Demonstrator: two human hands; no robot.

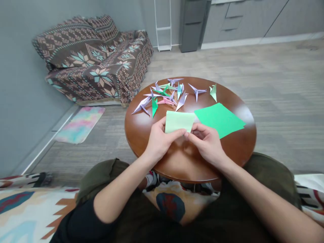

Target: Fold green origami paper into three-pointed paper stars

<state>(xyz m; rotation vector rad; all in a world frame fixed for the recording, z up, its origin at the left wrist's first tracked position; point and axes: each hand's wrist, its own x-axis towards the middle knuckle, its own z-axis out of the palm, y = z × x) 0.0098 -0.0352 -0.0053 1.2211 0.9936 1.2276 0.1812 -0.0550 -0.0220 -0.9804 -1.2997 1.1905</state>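
Observation:
A pale green sheet of folded paper [179,120] is held up above the near half of the round table. My left hand [162,136] grips its left and lower edge, thumb on the front face. At the lower right corner, my right hand [206,140] pinches the same paper, its thumb tip close to the left thumb. The fingers behind the sheet are hidden. Just right of my right hand lies a stack of bright green paper [219,118]. Beyond the held sheet, several folded paper cranes [164,100] in purple, green, pink and blue crowd the table's far left.
The round brown wooden table [187,168] stands in front of my knees. Two more cranes, one purple [196,91] and one light green [213,92], sit at its far side. A sofa with a patterned cover [101,64] is at the back left, near a pastel mat [80,125].

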